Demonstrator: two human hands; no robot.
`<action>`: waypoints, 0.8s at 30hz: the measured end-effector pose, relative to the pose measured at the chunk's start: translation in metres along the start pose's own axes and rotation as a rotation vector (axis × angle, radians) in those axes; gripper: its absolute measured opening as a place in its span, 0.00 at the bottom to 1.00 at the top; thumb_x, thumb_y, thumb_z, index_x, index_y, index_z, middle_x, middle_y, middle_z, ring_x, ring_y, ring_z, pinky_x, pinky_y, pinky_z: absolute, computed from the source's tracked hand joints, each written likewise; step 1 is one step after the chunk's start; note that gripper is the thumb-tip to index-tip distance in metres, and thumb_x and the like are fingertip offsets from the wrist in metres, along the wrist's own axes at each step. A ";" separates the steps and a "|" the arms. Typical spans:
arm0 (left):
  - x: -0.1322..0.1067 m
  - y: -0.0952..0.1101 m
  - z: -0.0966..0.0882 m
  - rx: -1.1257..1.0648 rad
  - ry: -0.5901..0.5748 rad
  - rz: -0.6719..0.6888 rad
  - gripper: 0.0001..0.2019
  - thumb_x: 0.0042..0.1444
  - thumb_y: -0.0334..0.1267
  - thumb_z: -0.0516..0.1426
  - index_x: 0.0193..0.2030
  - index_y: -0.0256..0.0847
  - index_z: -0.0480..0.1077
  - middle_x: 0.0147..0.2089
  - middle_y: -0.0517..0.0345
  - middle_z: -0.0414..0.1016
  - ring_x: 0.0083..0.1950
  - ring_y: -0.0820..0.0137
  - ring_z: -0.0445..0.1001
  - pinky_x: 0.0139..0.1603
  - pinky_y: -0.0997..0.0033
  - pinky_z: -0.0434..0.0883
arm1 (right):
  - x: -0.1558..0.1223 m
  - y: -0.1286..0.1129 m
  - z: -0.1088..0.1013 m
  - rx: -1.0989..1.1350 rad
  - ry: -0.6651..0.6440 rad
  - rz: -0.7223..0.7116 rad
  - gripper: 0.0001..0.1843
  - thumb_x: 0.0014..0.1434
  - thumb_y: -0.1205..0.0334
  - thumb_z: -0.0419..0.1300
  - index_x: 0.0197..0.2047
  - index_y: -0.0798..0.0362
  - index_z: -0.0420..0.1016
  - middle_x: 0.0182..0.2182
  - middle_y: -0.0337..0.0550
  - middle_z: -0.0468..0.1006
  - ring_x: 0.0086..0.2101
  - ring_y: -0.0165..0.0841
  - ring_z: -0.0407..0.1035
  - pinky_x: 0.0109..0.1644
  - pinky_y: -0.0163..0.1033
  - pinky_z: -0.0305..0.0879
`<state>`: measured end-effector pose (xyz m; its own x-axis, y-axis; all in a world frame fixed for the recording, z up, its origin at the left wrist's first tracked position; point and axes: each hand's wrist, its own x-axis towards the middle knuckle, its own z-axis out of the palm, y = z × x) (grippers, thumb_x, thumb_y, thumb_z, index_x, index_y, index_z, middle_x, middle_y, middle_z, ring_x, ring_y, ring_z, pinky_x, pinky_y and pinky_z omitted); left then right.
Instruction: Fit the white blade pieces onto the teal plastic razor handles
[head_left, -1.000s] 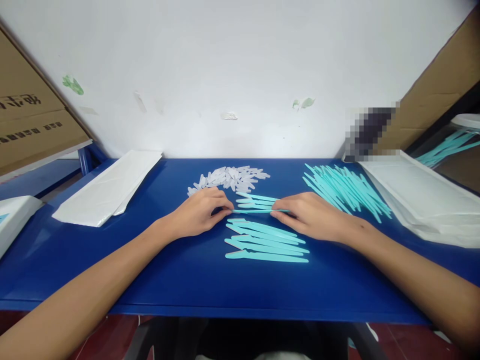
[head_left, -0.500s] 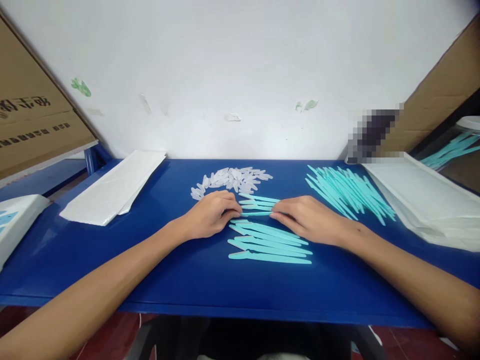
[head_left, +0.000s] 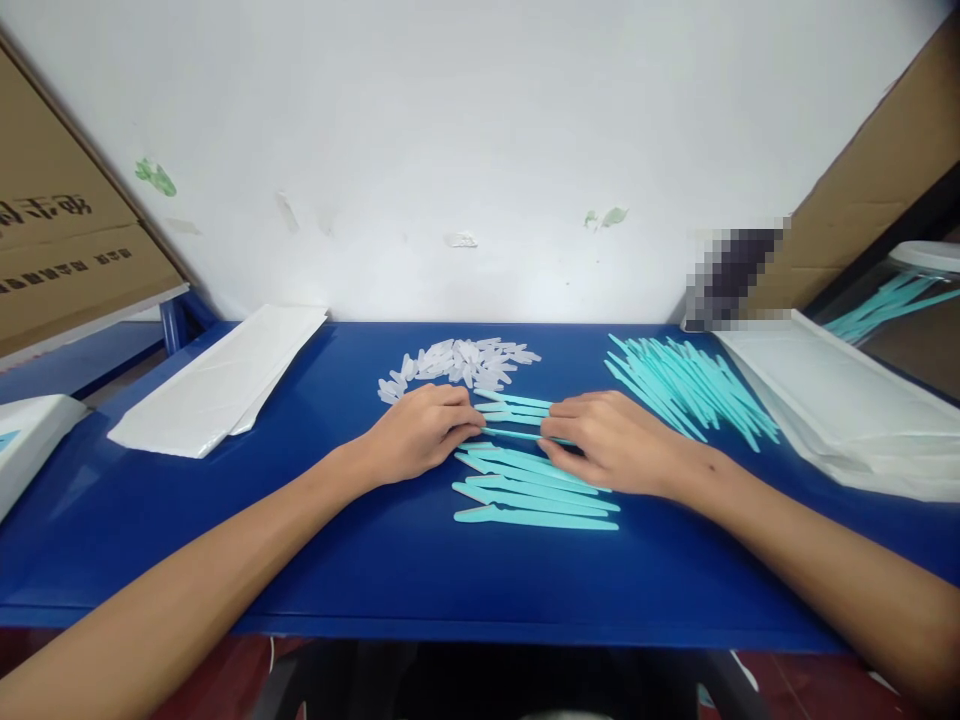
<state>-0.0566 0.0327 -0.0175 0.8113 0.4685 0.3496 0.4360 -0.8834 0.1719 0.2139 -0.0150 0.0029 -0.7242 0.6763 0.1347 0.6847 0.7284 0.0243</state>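
Note:
My left hand (head_left: 424, 432) and my right hand (head_left: 611, 442) meet at the middle of the blue table (head_left: 390, 550), both pinched on one thin teal stick (head_left: 510, 434) held between them. Just behind it lie a few more teal sticks (head_left: 517, 405). In front of my hands several teal sticks with capped ends (head_left: 536, 487) lie in a row. A heap of small clear caps (head_left: 457, 362) sits behind my left hand.
A large pile of loose teal sticks (head_left: 690, 385) lies at the right rear. White bags are stacked at the left (head_left: 217, 375) and at the right (head_left: 847, 400). Cardboard boxes (head_left: 60, 240) flank both sides, and a white tray (head_left: 30, 435) sits far left.
My hands have drawn closer together along the stick, the right hand sliding left. The view has shifted slightly.

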 end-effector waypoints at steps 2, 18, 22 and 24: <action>0.000 0.000 0.000 -0.004 0.000 -0.005 0.12 0.70 0.37 0.52 0.46 0.39 0.77 0.39 0.53 0.76 0.40 0.66 0.73 0.40 0.67 0.67 | 0.000 0.000 0.001 0.002 0.037 0.009 0.17 0.71 0.58 0.49 0.37 0.54 0.75 0.29 0.43 0.75 0.27 0.32 0.65 0.32 0.38 0.51; -0.008 -0.020 -0.017 -0.217 0.171 0.009 0.10 0.65 0.37 0.56 0.48 0.40 0.76 0.45 0.50 0.77 0.45 0.65 0.75 0.48 0.65 0.72 | 0.000 0.000 0.002 -0.130 0.054 0.112 0.15 0.68 0.58 0.53 0.33 0.54 0.75 0.31 0.44 0.76 0.28 0.32 0.66 0.35 0.39 0.54; -0.004 -0.020 -0.014 -0.065 0.029 -0.021 0.19 0.68 0.40 0.51 0.62 0.41 0.69 0.60 0.47 0.74 0.61 0.55 0.68 0.61 0.50 0.64 | 0.002 -0.002 0.002 -0.098 0.039 0.127 0.15 0.69 0.57 0.52 0.36 0.55 0.76 0.31 0.44 0.77 0.28 0.32 0.66 0.34 0.39 0.54; 0.000 -0.018 -0.010 -0.035 -0.075 -0.048 0.22 0.71 0.42 0.47 0.69 0.44 0.61 0.68 0.50 0.66 0.71 0.53 0.58 0.68 0.46 0.55 | 0.003 -0.002 0.002 -0.071 0.044 0.118 0.15 0.69 0.58 0.52 0.38 0.55 0.76 0.32 0.44 0.77 0.28 0.33 0.67 0.35 0.39 0.54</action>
<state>-0.0687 0.0479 -0.0111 0.8175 0.5084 0.2706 0.4618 -0.8594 0.2195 0.2102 -0.0148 0.0016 -0.6349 0.7505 0.1835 0.7703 0.6332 0.0754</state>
